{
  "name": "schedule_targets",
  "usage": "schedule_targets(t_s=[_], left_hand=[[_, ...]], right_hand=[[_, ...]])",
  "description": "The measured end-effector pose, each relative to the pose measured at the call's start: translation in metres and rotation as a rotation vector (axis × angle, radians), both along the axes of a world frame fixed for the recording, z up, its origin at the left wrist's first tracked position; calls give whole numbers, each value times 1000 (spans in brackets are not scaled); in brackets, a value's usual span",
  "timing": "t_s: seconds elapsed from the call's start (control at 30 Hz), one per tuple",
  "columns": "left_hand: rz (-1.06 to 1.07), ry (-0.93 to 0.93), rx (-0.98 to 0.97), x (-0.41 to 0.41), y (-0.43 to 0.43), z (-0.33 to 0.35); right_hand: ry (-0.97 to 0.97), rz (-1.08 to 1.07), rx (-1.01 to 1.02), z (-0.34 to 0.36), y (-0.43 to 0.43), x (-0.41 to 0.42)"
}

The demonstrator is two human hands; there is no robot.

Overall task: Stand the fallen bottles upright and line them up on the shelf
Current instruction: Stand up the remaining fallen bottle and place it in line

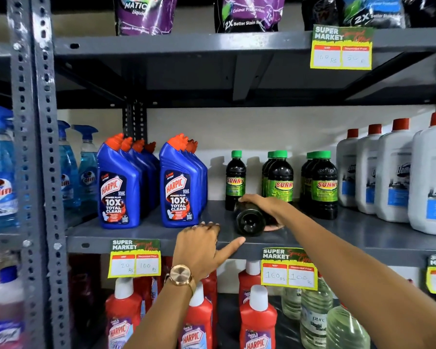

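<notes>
The shelf is grey painted metal, smooth and a little shiny, and its post has rows of punched holes. The fallen bottle is dark, glossy plastic with a shiny bottom. The blue bottles are smooth shiny plastic with glossy labels. The white jugs look like dull plastic. The price tags are flat paper. The watch is shiny rose-gold metal.

Fallen bottle: neck & cap hidden under right hand. Behind it, rear Sunny bottles mostly blocked by front ones. Pouches above cut by top edge; price tags barely legible.
</notes>
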State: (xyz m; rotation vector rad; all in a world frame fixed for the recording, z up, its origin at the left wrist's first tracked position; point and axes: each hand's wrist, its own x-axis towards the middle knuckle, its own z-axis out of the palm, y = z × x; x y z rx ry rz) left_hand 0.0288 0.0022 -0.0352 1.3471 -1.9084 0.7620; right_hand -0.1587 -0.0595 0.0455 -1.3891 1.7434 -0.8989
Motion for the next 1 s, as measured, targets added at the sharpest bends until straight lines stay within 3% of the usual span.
schedule_targets(t_s=[0.17, 0.3, 0.57, 0.87, 1.0], left_hand=[[10, 29, 21, -1, -2, -1], [11, 46, 25, -2, -5, -2], [27, 48, 37, -3, -5, -2], [-15, 56, 66, -3, -4, -1], [-12, 52, 84, -3, -3, -1]], right_hand=[[-168, -31, -422, -15, -7, 4], [-179, -23, -614, -17, -15, 16], [33, -98, -505, 3, -32, 31], [-78, -128, -564, -24, -44, 33], [77, -143, -630, -26, -38, 30]])
